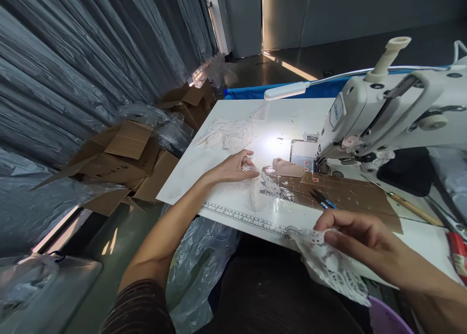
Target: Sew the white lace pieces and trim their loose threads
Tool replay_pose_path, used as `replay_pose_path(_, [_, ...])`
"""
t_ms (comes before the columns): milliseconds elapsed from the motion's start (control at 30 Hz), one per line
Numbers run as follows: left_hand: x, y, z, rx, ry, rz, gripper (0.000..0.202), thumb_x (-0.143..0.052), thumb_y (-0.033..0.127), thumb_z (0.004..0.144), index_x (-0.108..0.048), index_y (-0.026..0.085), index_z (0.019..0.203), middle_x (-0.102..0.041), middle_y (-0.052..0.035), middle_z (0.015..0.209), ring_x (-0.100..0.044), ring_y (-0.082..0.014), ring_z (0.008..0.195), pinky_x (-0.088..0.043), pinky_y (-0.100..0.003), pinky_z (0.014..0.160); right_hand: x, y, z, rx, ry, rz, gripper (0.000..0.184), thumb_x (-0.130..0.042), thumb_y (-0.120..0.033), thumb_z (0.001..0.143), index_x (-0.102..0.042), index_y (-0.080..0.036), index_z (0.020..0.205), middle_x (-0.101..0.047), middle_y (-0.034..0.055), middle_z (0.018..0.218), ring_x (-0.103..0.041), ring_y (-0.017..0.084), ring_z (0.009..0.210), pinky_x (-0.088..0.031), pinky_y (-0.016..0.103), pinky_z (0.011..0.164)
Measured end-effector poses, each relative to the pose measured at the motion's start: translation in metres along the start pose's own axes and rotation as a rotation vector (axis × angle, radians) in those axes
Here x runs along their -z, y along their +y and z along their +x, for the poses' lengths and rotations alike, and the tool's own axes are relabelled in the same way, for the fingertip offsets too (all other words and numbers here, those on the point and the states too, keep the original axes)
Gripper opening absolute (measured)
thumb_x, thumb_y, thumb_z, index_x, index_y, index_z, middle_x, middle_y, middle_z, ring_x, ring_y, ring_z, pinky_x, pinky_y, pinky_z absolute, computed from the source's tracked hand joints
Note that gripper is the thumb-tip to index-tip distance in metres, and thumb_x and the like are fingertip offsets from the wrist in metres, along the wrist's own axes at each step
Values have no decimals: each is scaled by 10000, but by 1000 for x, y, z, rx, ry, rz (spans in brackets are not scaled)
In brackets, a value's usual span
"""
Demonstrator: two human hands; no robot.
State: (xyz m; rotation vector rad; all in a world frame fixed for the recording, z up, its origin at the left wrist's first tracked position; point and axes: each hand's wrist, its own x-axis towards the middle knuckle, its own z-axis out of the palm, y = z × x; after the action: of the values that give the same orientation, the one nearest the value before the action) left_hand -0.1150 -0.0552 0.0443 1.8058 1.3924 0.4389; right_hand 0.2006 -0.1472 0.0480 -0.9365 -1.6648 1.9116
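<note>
My left hand [233, 167] rests on the white sewing table [292, 115], its fingers curled and pinching a strip of white lace [268, 183] that lies flat toward the needle. My right hand [355, 234] is at the table's near edge, fingers closed on another piece of white lace [330, 266] that hangs off the edge over my lap. The white sewing machine [386, 115] stands at the right, its lamp [286, 91] lit over the needle area.
More lace [229, 132] lies at the table's far left. Blue-handled snips [323, 199] and a brown taped patch [350, 193] sit near the needle; a wooden-handled tool [412, 207] lies at right. Cardboard boxes [120, 159] and plastic bags crowd the floor at left. A ruler [244, 217] runs along the front edge.
</note>
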Motion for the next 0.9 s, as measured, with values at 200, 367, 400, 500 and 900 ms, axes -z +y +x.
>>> replay_pose_path(200, [-10, 7, 10, -90, 0, 207, 209, -655, 370, 820, -680, 164, 849, -625, -45, 821, -556, -172, 735, -379, -302, 650, -26, -24, 17, 44, -94, -33, 234, -579, -388, 953, -675, -191, 871, -629, 17, 715, -524, 112, 614, -426, 212, 553])
replay_pose_path(367, [-9, 9, 1, -250, -8, 36, 172, -639, 344, 852, -638, 174, 830, -625, -62, 984, -577, -173, 885, -441, -294, 727, -45, -42, 30, 68, -211, -54, 231, -549, -353, 969, -693, -186, 900, -621, 13, 703, -499, 103, 588, -411, 210, 526])
replay_pose_path(400, [-11, 11, -2, -249, -27, -62, 182, -629, 356, 868, -622, 174, 855, -629, -54, 939, -580, -160, 852, -444, -282, 710, -48, -44, 33, 89, -220, -55, 225, -553, -354, 967, -702, -191, 921, -626, 12, 707, -508, 105, 593, -413, 210, 525])
replay_pose_path(500, [-18, 23, -12, -225, -130, -375, 224, -653, 376, 870, -576, 179, 947, -624, -12, 797, -571, -117, 715, -444, -251, 656, -53, -42, 45, 233, -55, -69, 213, -579, -362, 952, -723, -208, 977, -672, 27, 783, -575, 126, 660, -454, 224, 564])
replay_pose_path(900, [-31, 42, -21, -236, -359, -666, 272, -698, 330, 780, -727, 137, 969, -670, -70, 880, -602, -162, 785, -475, -298, 707, -48, -5, 52, 120, 428, 137, 429, -734, -573, 768, -550, -192, 844, -537, -49, 550, -402, 82, 446, -322, 210, 408])
